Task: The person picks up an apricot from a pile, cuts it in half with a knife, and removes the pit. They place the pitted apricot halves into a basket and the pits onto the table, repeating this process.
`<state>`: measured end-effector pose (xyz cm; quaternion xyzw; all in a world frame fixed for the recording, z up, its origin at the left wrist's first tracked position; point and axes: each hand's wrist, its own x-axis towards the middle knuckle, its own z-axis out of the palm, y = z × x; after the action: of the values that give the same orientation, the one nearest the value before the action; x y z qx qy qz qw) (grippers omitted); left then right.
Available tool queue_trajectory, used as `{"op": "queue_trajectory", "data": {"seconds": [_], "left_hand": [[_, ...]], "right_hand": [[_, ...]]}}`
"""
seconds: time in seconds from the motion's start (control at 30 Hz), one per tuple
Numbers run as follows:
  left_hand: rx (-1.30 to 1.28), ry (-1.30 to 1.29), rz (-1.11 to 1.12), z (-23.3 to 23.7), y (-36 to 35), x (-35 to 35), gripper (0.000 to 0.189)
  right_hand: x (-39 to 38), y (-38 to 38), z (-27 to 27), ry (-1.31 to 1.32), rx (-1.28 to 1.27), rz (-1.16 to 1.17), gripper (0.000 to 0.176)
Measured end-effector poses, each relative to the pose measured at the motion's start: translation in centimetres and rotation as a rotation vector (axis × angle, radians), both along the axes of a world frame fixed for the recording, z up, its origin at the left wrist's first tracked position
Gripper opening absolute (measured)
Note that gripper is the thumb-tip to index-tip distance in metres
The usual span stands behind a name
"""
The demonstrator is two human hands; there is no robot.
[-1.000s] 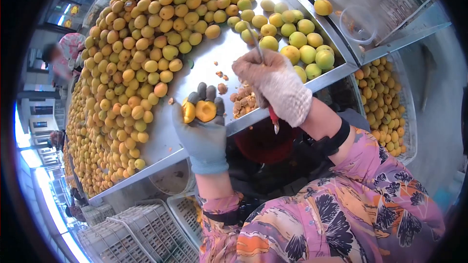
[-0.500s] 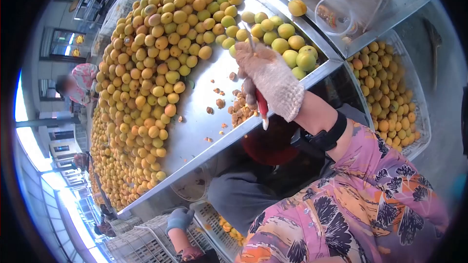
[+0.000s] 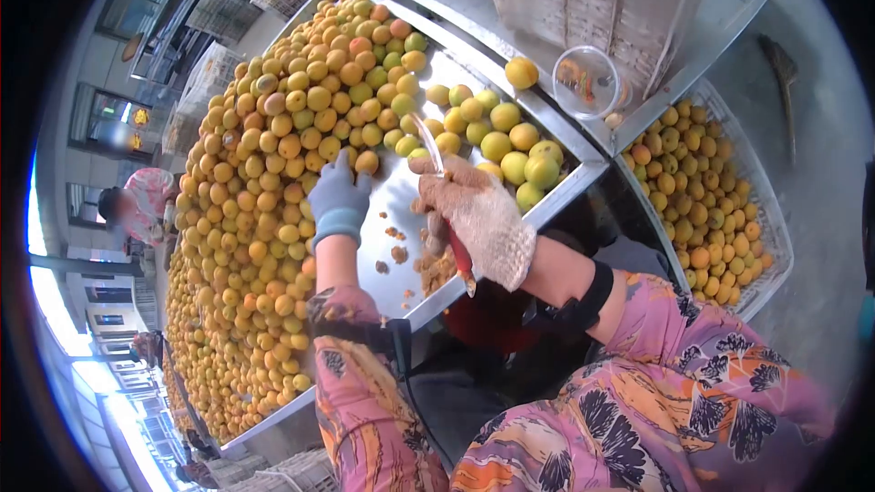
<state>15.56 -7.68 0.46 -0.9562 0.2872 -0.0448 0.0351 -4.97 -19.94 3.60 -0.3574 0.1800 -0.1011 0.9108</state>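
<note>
My left hand [image 3: 338, 194], in a grey-blue glove, reaches to the edge of the heap of apricots [image 3: 264, 210]. Its fingers are apart, with the fingertips right at an apricot [image 3: 366, 161] on the metal table [image 3: 365, 260]. In a worn, pale knitted glove, my right hand [image 3: 478, 219] is closed around a red-handled curved knife [image 3: 462, 258]. The slim curved blade points up and away from the hand, toward a group of greenish-yellow apricots [image 3: 497, 145]. Brown apricot pits and scraps [image 3: 434, 271] lie below the right hand at the table's near edge.
A plastic crate of apricots [image 3: 706, 210] stands on the floor at right. On the ledge beyond the rim are a clear plastic tub [image 3: 586, 82] and a single apricot [image 3: 521, 73]. Stacked crates [image 3: 583, 9] rise behind. Another person [image 3: 146, 205] stands at far left.
My left hand has moved up from beside the crate at the lower left to the apricot heap. My right hand still grips the knife, its blade now showing more. The view has shifted slightly.
</note>
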Motion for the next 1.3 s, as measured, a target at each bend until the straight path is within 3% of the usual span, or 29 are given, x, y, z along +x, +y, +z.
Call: {"op": "queue_trajectory", "data": {"seconds": [0.27,0.3,0.4,0.47,0.53,0.6,0.67,0.7,0.77,0.8,0.9,1.03,1.2,1.27,1.3], "left_hand": [[0.292,-0.013,0.141,-2.5,-3.3,0.8,0.049],[0.218,-0.016,0.167,-2.7,-3.2,0.8,0.048],[0.197,-0.011,0.187,-2.6,-3.1,0.6,0.049],[0.237,-0.002,0.198,-2.5,-3.3,0.6,0.049],[0.022,0.059,0.210,-3.5,-2.9,0.7,0.046],[-0.052,0.057,0.167,-3.5,-2.1,-0.2,0.044],[-0.624,0.580,0.270,-1.4,-1.5,-2.9,0.041],[-1.015,0.806,0.264,-2.0,-0.7,-3.6,0.038],[-1.235,0.982,0.231,-1.5,1.5,-6.0,0.043],[-1.351,1.044,0.179,-0.7,2.2,-7.9,0.046],[-1.442,1.103,0.028,1.5,4.0,-13.6,0.052],[-1.776,1.263,0.065,1.7,6.3,-18.8,0.056],[-1.686,1.248,0.051,3.6,9.5,-22.4,0.053],[-1.577,1.223,0.112,4.2,10.5,-23.8,0.052],[-1.660,1.211,0.086,4.2,10.7,-24.6,0.051]], "right_hand": [[0.2,-0.6,0.2,0.044,-0.183,0.040,0.026],[0.5,-0.7,-0.1,0.101,-0.334,0.081,0.026],[0.0,-0.8,0.4,0.177,-0.439,0.136,0.027],[-0.2,-0.6,0.6,0.147,-0.372,0.168,0.032],[-0.2,-0.2,0.3,0.123,-0.302,0.198,0.037],[0.5,0.7,-1.6,-0.003,-0.210,0.086,0.038],[0.6,0.9,-1.7,-0.116,-0.142,0.020,0.038],[0.1,0.2,-0.4,-0.021,-0.369,0.052,0.038],[-0.2,0.2,-0.4,0.022,-0.850,0.016,0.041],[-0.3,0.6,-0.4,0.018,-0.849,0.027,0.041],[-1.2,1.7,0.4,0.055,-0.961,0.284,0.047],[-2.5,4.2,-1.2,-0.031,-1.095,0.269,0.051],[-4.7,5.9,-1.2,-0.160,-1.153,0.221,0.052],[-6.0,6.6,-0.4,-0.082,-0.999,0.373,0.053],[-6.7,7.2,-0.4,-0.119,-0.872,0.363,0.054]]}}
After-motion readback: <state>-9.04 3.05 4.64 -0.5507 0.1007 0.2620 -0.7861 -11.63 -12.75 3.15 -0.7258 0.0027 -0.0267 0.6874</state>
